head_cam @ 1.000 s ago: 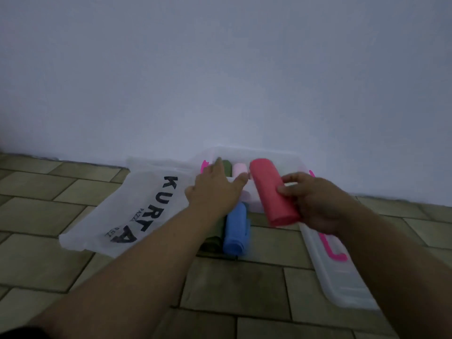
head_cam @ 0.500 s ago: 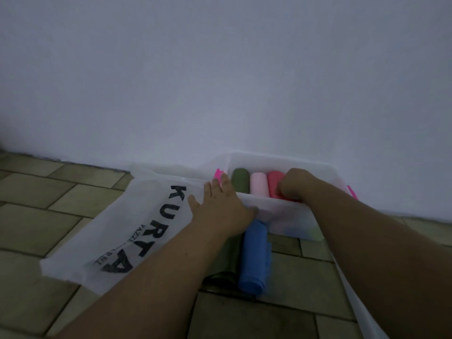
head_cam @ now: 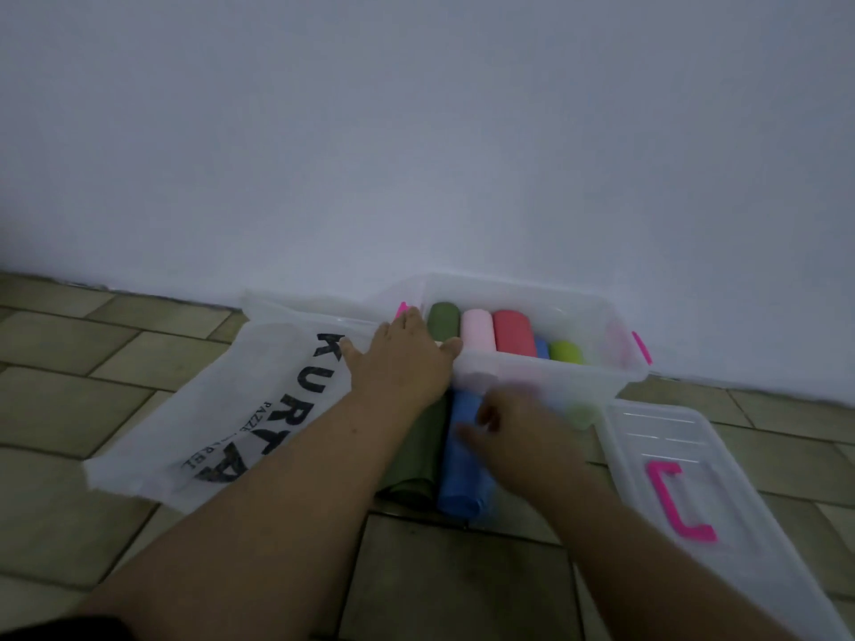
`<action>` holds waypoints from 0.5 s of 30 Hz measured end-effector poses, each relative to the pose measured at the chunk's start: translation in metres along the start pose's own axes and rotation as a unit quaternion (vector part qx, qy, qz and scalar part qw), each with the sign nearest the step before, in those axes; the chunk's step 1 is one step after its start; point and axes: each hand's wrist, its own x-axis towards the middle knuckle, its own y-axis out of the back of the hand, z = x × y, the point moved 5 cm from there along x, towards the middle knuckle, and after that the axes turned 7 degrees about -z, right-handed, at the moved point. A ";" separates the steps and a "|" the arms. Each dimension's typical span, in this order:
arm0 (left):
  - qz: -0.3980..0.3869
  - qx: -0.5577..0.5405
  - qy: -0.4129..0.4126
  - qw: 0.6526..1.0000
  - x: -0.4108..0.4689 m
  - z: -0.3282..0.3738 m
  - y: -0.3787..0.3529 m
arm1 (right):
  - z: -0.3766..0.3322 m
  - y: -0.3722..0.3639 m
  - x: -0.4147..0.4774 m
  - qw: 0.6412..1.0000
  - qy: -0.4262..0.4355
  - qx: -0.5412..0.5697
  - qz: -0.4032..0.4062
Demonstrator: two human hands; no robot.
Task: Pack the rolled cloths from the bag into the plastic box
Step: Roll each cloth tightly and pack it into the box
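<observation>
A clear plastic box (head_cam: 546,372) stands against the wall and holds a green roll (head_cam: 442,319), a pale pink roll (head_cam: 477,328), a red roll (head_cam: 512,334), a blue one and a lime one (head_cam: 565,350). In front of it on the floor lie a blue rolled cloth (head_cam: 460,455) and a dark green rolled cloth (head_cam: 416,455). My left hand (head_cam: 400,363) rests flat, fingers spread, on the box's near-left corner and the white bag (head_cam: 222,409). My right hand (head_cam: 518,430) is over the blue roll, fingers loosely curled and touching it; blur hides whether it grips.
The box's clear lid (head_cam: 694,492) with a pink handle lies on the tiled floor at the right. The white wall (head_cam: 416,155) runs directly behind the box. The bag printed with black letters spreads to the left.
My right hand put the red roll into the box beside the pink one, then drew back down to the blue roll on the floor. My left hand stayed at the box's corner.
</observation>
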 end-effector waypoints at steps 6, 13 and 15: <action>0.038 -0.085 -0.116 0.989 -0.085 -0.012 -0.002 | 0.008 -0.033 -0.021 0.992 -0.085 0.012 -0.092; -0.220 0.122 -0.129 0.959 -0.194 -0.057 -0.092 | 0.014 -0.009 -0.091 0.975 -0.025 -0.180 -0.132; -0.199 0.104 -0.136 0.965 -0.199 -0.058 -0.091 | 0.012 -0.018 -0.117 0.972 -0.012 -0.189 -0.138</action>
